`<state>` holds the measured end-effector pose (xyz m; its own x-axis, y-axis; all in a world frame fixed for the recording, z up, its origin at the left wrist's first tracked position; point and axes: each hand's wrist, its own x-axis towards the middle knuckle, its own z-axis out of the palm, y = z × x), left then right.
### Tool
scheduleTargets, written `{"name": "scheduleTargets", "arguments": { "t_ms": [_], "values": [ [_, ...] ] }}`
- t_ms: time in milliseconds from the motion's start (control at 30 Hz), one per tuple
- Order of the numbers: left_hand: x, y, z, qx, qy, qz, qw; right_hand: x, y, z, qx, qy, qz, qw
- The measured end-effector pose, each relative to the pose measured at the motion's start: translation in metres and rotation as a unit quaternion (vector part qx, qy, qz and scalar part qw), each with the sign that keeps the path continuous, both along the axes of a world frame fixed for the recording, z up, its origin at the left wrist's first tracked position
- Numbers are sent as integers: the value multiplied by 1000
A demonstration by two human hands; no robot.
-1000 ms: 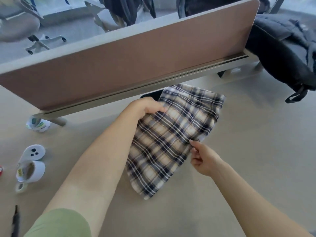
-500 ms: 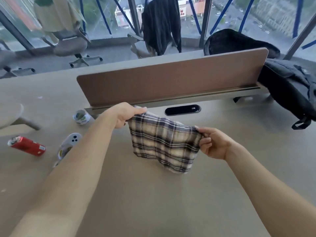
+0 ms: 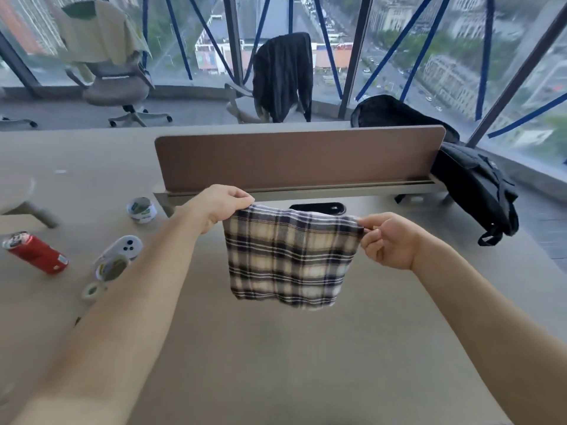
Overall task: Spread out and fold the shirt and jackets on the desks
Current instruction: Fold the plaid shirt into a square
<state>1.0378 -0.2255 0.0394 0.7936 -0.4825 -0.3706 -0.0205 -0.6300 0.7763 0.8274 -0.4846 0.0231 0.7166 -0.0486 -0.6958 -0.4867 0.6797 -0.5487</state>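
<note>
Red drink can [image 3: 35, 254] on its side, far left. Tape roll with green-white label [image 3: 141, 209] near left end of brown divider panel [image 3: 294, 157]. White plastic piece with dark holes [image 3: 125, 247] touching larger tape roll [image 3: 112, 269]; small pale roll [image 3: 92, 291] just beside. Black oval cable slot [image 3: 317, 207] below divider. Behind: grey office chair [image 3: 118, 87], windows [image 3: 383, 32] crossed by blue tape strips [image 3: 482, 56], city streets beyond.

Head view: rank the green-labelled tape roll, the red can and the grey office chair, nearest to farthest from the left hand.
1. Green-labelled tape roll, on the desk just left of the left hand.
2. Red can, lying farther left on the desk.
3. Grey office chair, beyond the desk, far back.
</note>
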Motion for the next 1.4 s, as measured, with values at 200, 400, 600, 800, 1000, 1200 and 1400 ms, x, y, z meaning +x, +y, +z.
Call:
{"name": "scheduleTargets", "arguments": {
  "t_ms": [200, 400, 600, 800, 1000, 1200, 1400],
  "values": [
    [3, -15, 6, 77, 67, -20, 995, 3, -10, 6, -89, 13, -46, 995],
    [11, -52, -9, 76, 192, -24, 978, -3, -42, 3, -159, -14, -75, 984],
    [11, -112, -9, -32, 202, 43, 978, 20, -79, 7, -240, 5, -100, 966],
    [-2, -128, 0, -220, 104, 49, 969, 25, -94, 23, -306, -82, -175, 932],
    [-53, -99, -70, -239, 138, 34, 961, -39, -66, -49, -461, -72, -187, 864],
    [-122, -37, -204, 24, 300, -62, 952, -126, -28, -182, -479, 153, 104, 858],
    [-150, 3, -253, 66, 272, -33, 960, -157, -3, -211, -481, 209, 161, 836]
  ]
}}
